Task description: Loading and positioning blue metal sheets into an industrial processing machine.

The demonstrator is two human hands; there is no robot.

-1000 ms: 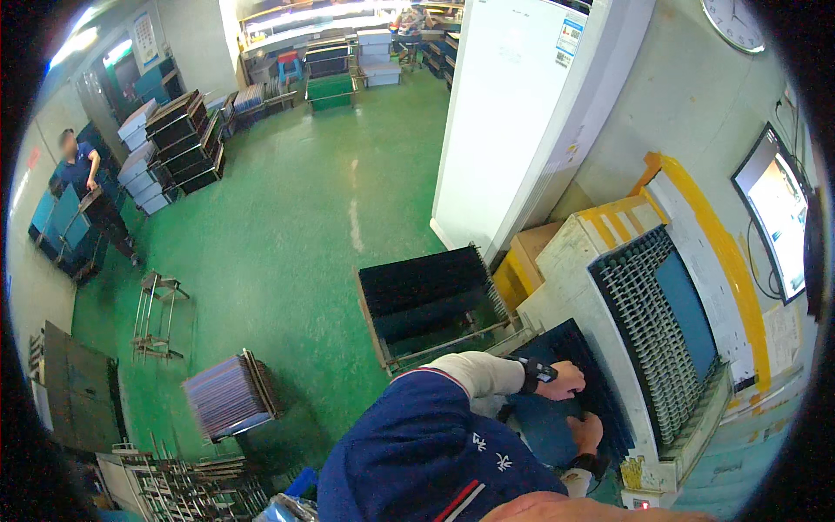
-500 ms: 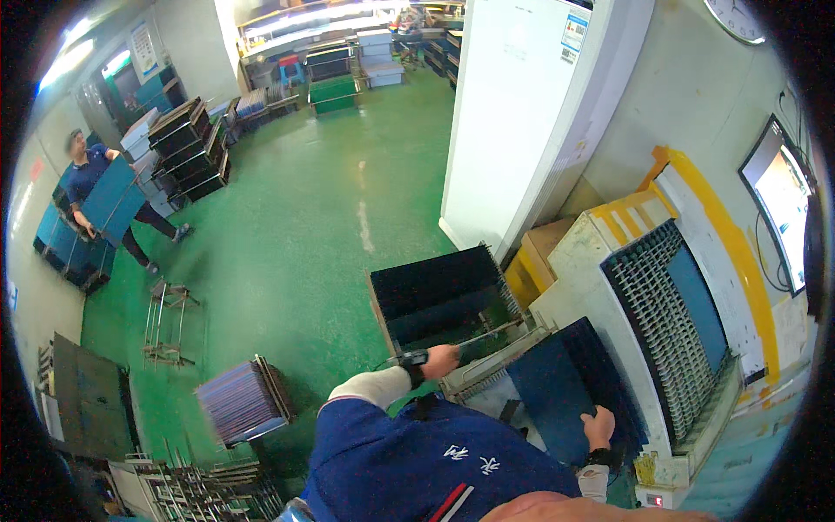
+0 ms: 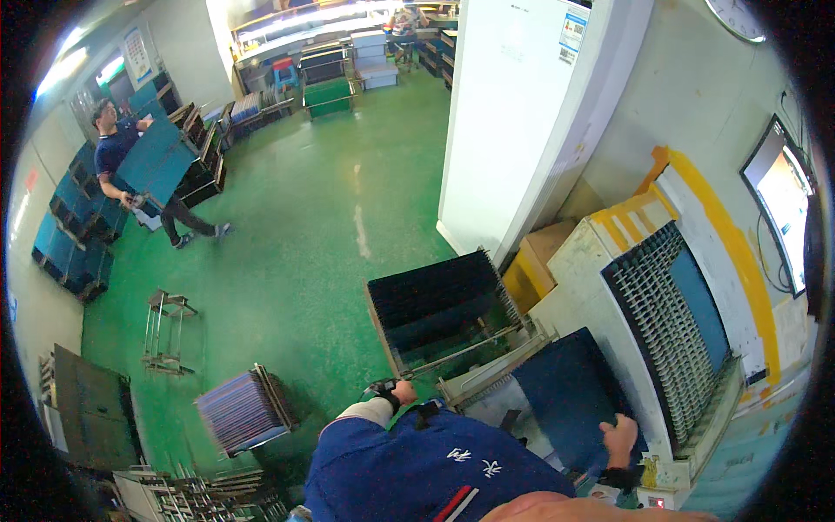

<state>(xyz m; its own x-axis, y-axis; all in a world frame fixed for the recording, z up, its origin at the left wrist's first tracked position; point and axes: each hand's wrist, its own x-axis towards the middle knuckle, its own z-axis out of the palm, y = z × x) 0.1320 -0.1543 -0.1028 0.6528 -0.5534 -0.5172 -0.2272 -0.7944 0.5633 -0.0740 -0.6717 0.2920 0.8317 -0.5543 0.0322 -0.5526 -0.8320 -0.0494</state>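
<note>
My right hand is at the right edge of a dark blue flat panel, its thumb and fingers apart. The panel lies on a machine bed in front of me; whether others lie under it I cannot tell. My left hand is close to my body, near the front corner of a wire-sided rack full of upright dark panels. Its fingers are small and partly hidden, so their hold cannot be made out.
Right of the panel stands a sloped machine with rows of rollers. Behind the rack is a tall white cabinet. At left, another person carries a blue panel. A metal stand and a loaded rack are on the green floor.
My left hand has drawn back from the rack toward my body. My right hand has shifted right across the panel's edge. The other person has walked rightward with the blue panel.
</note>
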